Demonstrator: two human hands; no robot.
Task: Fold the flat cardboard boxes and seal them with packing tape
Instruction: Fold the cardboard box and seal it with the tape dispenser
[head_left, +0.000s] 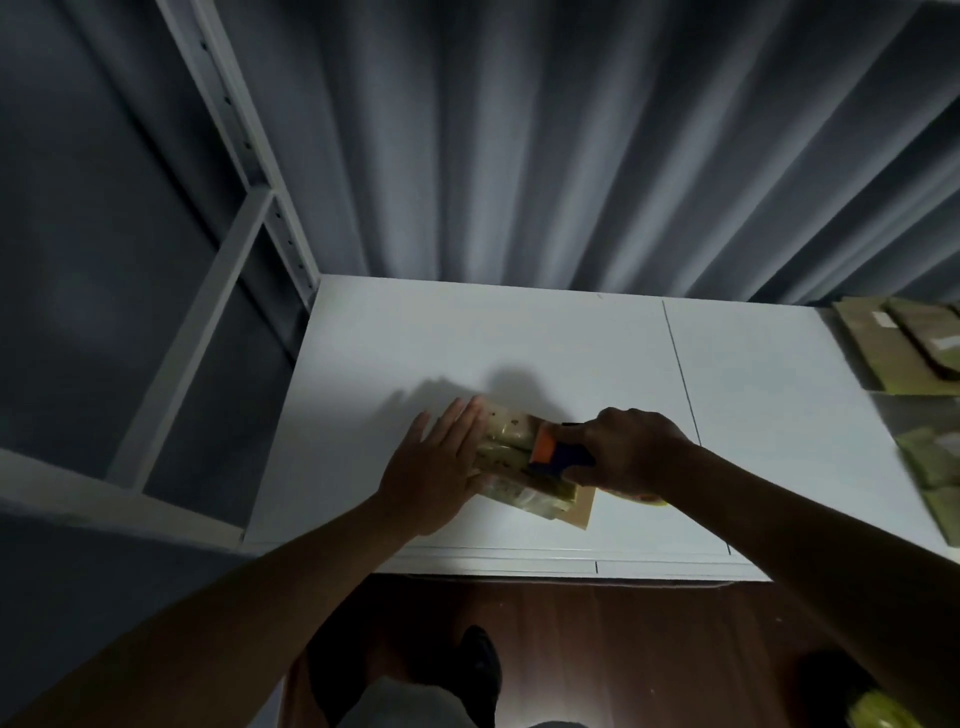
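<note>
Behind, a grey curtain (545, 145) hangs along the far edge of the white surface (467, 343), with a white metal rack (244, 171) at the left. Flat cardboard boxes (893, 348) lie stacked at the surface's right end (blurred, so details are unclear). Near the front edge sits a small cardboard box (524, 483). The left hand (436, 467) presses on it with straight fingers. The right hand (628, 452) grips an orange-and-blue tape dispenser (561, 452) held against the box top.
</note>
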